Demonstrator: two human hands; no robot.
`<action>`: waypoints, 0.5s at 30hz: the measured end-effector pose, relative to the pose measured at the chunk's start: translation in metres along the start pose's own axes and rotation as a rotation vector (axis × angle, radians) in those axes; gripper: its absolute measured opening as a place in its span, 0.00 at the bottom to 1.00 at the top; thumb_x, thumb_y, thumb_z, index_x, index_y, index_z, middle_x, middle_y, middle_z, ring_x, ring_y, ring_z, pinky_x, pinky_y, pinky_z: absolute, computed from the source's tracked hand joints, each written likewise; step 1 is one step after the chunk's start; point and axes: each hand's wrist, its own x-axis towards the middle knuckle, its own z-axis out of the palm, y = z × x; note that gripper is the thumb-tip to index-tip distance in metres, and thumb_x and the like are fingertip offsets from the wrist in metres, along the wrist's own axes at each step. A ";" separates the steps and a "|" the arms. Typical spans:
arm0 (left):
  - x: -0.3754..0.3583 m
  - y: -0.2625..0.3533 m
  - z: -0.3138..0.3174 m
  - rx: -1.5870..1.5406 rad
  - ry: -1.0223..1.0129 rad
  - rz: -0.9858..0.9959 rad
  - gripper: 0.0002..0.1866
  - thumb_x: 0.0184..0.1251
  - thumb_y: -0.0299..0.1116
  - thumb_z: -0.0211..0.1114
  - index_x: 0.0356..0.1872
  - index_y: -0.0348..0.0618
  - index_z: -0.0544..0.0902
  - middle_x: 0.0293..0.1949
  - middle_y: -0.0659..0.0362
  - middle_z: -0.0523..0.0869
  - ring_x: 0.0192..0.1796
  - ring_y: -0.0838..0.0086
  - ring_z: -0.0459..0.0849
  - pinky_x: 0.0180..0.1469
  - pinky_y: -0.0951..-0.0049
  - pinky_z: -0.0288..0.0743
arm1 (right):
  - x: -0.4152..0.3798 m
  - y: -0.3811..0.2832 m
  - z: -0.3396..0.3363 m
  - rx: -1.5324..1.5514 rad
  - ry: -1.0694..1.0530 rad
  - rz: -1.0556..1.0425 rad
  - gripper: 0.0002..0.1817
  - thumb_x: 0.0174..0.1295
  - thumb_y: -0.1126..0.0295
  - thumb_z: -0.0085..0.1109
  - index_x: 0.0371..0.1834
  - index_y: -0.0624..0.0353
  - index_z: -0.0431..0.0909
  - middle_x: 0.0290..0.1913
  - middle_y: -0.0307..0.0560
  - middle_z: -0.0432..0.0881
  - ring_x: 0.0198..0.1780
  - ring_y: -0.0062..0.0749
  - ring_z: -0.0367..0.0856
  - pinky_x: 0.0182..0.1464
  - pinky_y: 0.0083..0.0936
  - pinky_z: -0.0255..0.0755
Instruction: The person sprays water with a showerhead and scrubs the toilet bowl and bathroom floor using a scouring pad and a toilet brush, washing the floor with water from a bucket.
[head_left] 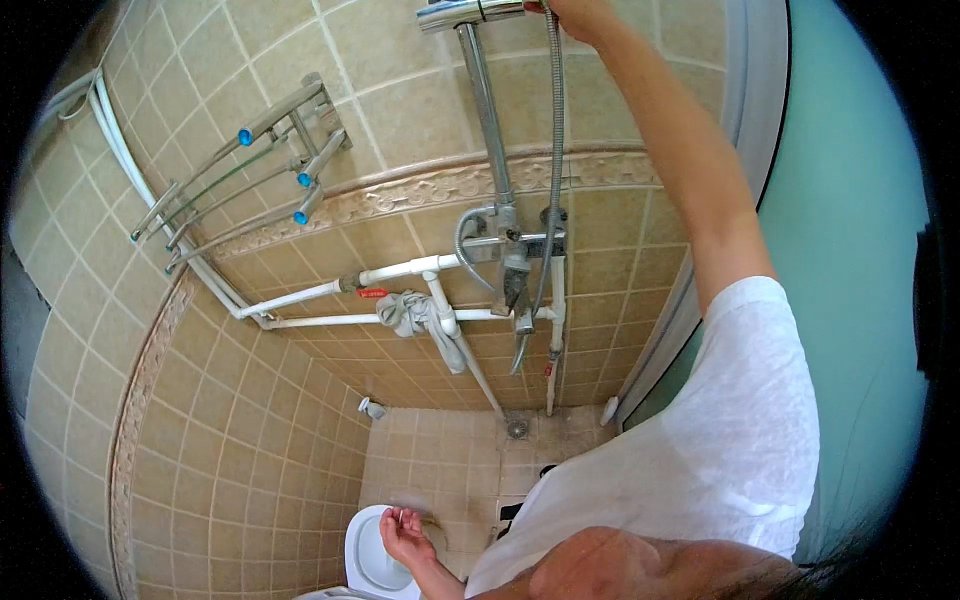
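The right hand (pixel 572 14) is up high at the top of the bendy shower hose (pixel 556 110), to the right of the shiny pole (pixel 484 110); it is partly cut off, so I cannot tell how closed its grip is. The left hand (pixel 405 540) is low by the white toilet (pixel 362 548), loosely open, with 0 things in it.

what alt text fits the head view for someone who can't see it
A person in a white shirt raises their right hand to a shower hose by a tiled wall; their open left hand appears over a toilet. A grey cloth hangs on white pipes.
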 end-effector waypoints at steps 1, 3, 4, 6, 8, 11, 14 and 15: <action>-0.001 0.001 0.001 0.021 0.009 0.010 0.11 0.57 0.32 0.54 0.40 0.40 0.73 0.35 0.57 0.78 0.33 0.70 0.76 0.37 0.72 0.73 | 0.002 -0.001 0.001 0.000 -0.002 0.001 0.14 0.59 0.61 0.47 0.36 0.62 0.65 0.27 0.42 0.71 0.26 0.23 0.69 0.28 0.21 0.67; -0.001 0.001 0.002 0.044 0.018 0.020 0.11 0.56 0.32 0.54 0.40 0.39 0.73 0.35 0.58 0.79 0.33 0.70 0.76 0.37 0.72 0.73 | 0.008 -0.001 0.002 -0.036 -0.075 -0.016 0.14 0.58 0.61 0.47 0.36 0.63 0.65 0.28 0.43 0.72 0.27 0.25 0.70 0.29 0.22 0.68; 0.000 0.001 0.002 0.046 0.019 0.012 0.11 0.56 0.32 0.54 0.40 0.40 0.73 0.35 0.58 0.79 0.33 0.70 0.76 0.37 0.72 0.73 | 0.012 0.002 0.005 -0.036 -0.074 -0.014 0.14 0.58 0.61 0.47 0.36 0.63 0.65 0.28 0.43 0.72 0.27 0.25 0.70 0.29 0.22 0.68; 0.002 0.002 0.001 0.054 0.017 0.001 0.11 0.56 0.32 0.54 0.40 0.40 0.73 0.35 0.59 0.79 0.33 0.70 0.76 0.37 0.72 0.72 | 0.020 0.007 0.013 -0.088 -0.025 -0.060 0.13 0.59 0.62 0.46 0.35 0.63 0.66 0.28 0.45 0.73 0.28 0.28 0.72 0.29 0.23 0.68; 0.004 0.000 0.001 0.019 0.051 -0.008 0.11 0.56 0.33 0.55 0.39 0.41 0.73 0.35 0.60 0.78 0.33 0.70 0.76 0.37 0.72 0.72 | 0.023 0.011 0.013 -0.027 -0.057 -0.040 0.13 0.59 0.62 0.46 0.35 0.63 0.67 0.28 0.46 0.74 0.29 0.29 0.73 0.30 0.24 0.68; 0.003 0.001 0.009 0.030 0.028 -0.001 0.11 0.56 0.33 0.54 0.39 0.42 0.74 0.34 0.60 0.79 0.33 0.71 0.76 0.37 0.72 0.72 | 0.033 0.022 0.013 0.087 -0.115 0.005 0.13 0.60 0.62 0.45 0.34 0.64 0.68 0.27 0.46 0.74 0.29 0.30 0.75 0.31 0.24 0.69; 0.009 -0.004 0.000 0.009 -0.025 -0.027 0.10 0.56 0.32 0.54 0.39 0.42 0.74 0.34 0.60 0.79 0.33 0.71 0.76 0.37 0.73 0.72 | 0.052 0.031 0.011 0.199 -0.173 0.066 0.15 0.61 0.60 0.43 0.34 0.64 0.68 0.26 0.46 0.74 0.30 0.31 0.76 0.32 0.25 0.70; 0.010 -0.004 0.001 0.010 -0.026 -0.026 0.10 0.56 0.32 0.54 0.39 0.42 0.74 0.34 0.60 0.79 0.33 0.71 0.76 0.37 0.73 0.72 | 0.055 0.031 0.011 0.260 -0.210 0.099 0.17 0.62 0.58 0.42 0.33 0.64 0.69 0.27 0.46 0.74 0.31 0.31 0.76 0.32 0.25 0.71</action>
